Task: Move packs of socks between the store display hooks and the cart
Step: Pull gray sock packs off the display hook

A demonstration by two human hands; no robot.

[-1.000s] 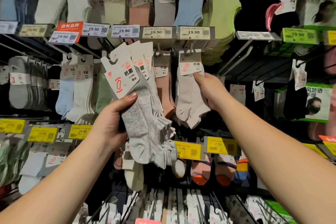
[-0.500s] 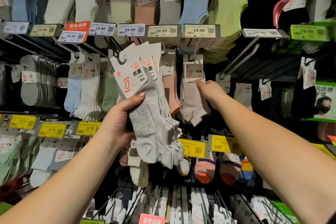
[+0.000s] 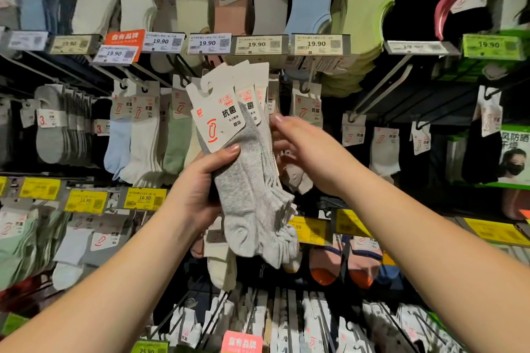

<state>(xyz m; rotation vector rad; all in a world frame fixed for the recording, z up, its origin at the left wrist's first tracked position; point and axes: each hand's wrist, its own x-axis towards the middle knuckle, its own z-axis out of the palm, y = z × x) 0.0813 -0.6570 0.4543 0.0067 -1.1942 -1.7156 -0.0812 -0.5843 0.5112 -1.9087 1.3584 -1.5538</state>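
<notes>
My left hand (image 3: 200, 189) grips a fanned bundle of several grey sock packs (image 3: 252, 192) with white card headers (image 3: 215, 117), held up in front of the display. My right hand (image 3: 304, 149) is at the bundle's right edge, fingertips touching the cards and socks; whether it pinches a pack is hidden. Right behind it a beige-pink sock pack (image 3: 305, 109) hangs on a display hook (image 3: 308, 77). No cart is in view.
Hooks full of sock packs cover the wall: white, blue and green ones (image 3: 137, 140) at left, light green ones (image 3: 361, 17) above, black ones (image 3: 481, 152) at right. Price tag rails (image 3: 258, 44) run across. Lower hooks (image 3: 286, 321) jut out below my arms.
My right hand has let go of the hanging beige-pink pack and moved left to the grey bundle. The left hand still holds the bundle in the same place.
</notes>
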